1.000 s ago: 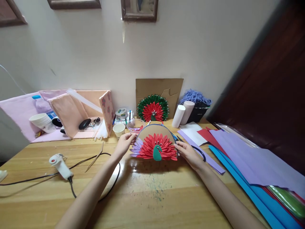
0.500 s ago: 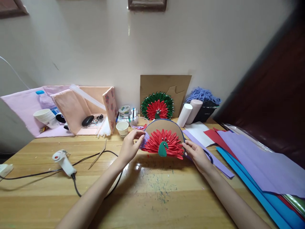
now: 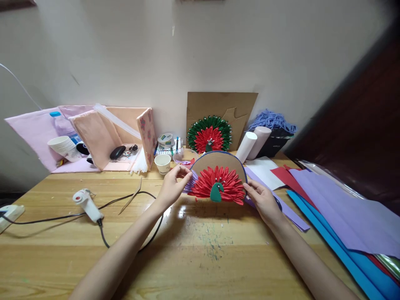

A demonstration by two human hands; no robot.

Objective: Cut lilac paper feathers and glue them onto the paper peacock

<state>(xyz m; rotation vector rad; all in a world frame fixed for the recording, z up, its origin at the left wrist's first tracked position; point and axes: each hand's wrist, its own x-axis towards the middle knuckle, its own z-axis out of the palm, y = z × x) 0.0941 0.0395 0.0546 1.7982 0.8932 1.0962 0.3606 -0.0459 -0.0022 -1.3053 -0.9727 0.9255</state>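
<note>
A paper peacock (image 3: 216, 193) with a green head and a fan of red petals is fixed to a rounded cardboard piece (image 3: 215, 159) with a blue rim. My left hand (image 3: 173, 186) is closed at its left edge, thumb and fingers pinched together. At the right edge, my right hand (image 3: 261, 201) grips it between thumb and fingers. The peacock faces me, tilted, just above the table. Purple paper strips (image 3: 191, 183) show beside my left fingertips, and the black handle loop (image 3: 278, 203) of some tool lies partly hidden behind my right hand.
Behind stands a cardboard sheet (image 3: 222, 100) bearing a green and red peacock (image 3: 209, 135). To the left are a hot glue gun (image 3: 89, 204) with its cord, tweezers (image 3: 131, 196) and a paper cup (image 3: 163, 163). Coloured paper sheets (image 3: 340, 212) cover the right side.
The view has shifted slightly, so everything sits a little further right in the picture. Both hands keep hold of the peacock, with hardly any change in its pose.
</note>
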